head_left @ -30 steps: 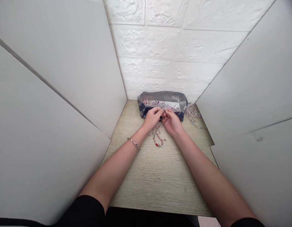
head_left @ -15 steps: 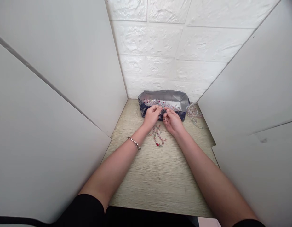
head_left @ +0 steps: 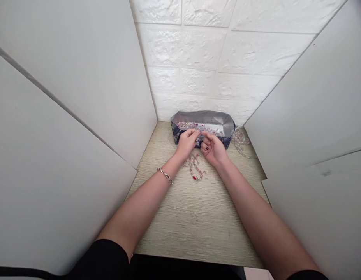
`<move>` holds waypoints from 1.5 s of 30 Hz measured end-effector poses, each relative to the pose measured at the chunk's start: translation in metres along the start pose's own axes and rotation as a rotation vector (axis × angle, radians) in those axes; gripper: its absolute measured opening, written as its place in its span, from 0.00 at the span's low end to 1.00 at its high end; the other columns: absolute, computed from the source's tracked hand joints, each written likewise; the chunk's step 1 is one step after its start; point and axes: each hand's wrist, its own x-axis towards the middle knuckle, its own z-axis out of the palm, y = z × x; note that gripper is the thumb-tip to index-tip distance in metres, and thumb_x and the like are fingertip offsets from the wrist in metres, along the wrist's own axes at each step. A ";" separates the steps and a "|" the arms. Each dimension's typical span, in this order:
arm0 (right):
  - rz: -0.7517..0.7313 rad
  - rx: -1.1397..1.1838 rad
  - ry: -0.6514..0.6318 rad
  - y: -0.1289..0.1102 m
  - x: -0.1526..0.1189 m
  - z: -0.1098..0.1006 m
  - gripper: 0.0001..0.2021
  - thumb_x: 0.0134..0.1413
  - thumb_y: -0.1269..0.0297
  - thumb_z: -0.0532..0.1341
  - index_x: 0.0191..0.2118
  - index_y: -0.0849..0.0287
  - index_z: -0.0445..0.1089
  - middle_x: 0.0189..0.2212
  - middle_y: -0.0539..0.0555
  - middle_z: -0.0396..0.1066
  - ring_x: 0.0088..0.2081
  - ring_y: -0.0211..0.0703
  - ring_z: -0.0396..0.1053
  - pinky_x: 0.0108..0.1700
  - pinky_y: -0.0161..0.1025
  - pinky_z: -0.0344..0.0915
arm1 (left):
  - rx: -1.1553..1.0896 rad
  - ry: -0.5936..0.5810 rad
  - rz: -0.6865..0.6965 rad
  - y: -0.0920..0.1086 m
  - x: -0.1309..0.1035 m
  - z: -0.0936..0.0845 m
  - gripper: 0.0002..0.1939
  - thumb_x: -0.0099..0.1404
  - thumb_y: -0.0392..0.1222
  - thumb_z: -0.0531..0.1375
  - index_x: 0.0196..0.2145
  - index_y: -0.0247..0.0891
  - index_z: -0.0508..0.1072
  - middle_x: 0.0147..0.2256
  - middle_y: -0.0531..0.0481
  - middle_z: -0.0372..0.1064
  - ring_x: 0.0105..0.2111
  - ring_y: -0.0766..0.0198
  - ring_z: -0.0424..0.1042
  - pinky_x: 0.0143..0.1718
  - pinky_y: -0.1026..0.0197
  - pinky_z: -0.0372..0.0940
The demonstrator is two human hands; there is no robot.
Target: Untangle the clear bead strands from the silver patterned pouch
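My left hand is closed in a pinch over the front rim of an open bag, dark blue outside and silvery inside. Facing it, my right hand pinches with thumb and forefinger, its other fingers curled. The fingertips of both hands nearly meet; whatever they hold is too small to make out. Inside the bag lie many small pink, clear and red beads. Just below my hands, a beaded strand with red beads near its end rests on the table. Whether it runs up into my fingers cannot be told.
More pale beaded strands lie in a heap right of the bag, by the right panel. A white brick-patterned wall stands behind the bag. A white panel bounds the wooden table on the left.
My right hand has turned slightly, and its curled fingers are drawn in a little tighter. The left hand, the bag and the strands are nearly unchanged.
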 end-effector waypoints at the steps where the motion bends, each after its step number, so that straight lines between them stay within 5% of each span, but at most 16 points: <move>1: 0.008 0.007 -0.011 0.000 0.000 0.000 0.07 0.41 0.68 0.54 0.31 0.60 0.65 0.13 0.43 0.46 0.13 0.28 0.46 0.13 0.29 0.45 | -0.001 0.004 -0.003 0.000 0.000 0.000 0.10 0.53 0.46 0.53 0.23 0.37 0.61 0.11 0.60 0.45 0.11 0.76 0.46 0.15 0.67 0.42; 10: -0.041 -0.032 -0.007 0.006 -0.001 0.000 0.11 0.41 0.72 0.56 0.35 0.58 0.64 0.17 0.44 0.55 0.15 0.27 0.51 0.15 0.28 0.48 | -0.001 0.029 -0.001 -0.002 0.001 0.000 0.09 0.54 0.45 0.53 0.23 0.36 0.60 0.12 0.60 0.47 0.11 0.77 0.47 0.15 0.68 0.43; 20: -0.053 -0.035 -0.029 0.009 0.002 -0.003 0.12 0.40 0.63 0.62 0.24 0.59 0.56 0.16 0.44 0.59 0.13 0.25 0.52 0.13 0.24 0.46 | 0.117 0.001 0.116 -0.007 0.004 0.000 0.10 0.52 0.45 0.54 0.23 0.34 0.65 0.18 0.55 0.60 0.21 0.73 0.59 0.25 0.68 0.55; 45: -0.021 0.152 0.007 0.005 0.002 -0.004 0.09 0.46 0.60 0.59 0.27 0.61 0.61 0.10 0.40 0.50 0.09 0.23 0.45 0.10 0.24 0.42 | 0.115 -0.109 0.154 -0.005 0.000 0.002 0.07 0.49 0.41 0.57 0.21 0.32 0.70 0.22 0.51 0.68 0.22 0.73 0.62 0.29 0.66 0.58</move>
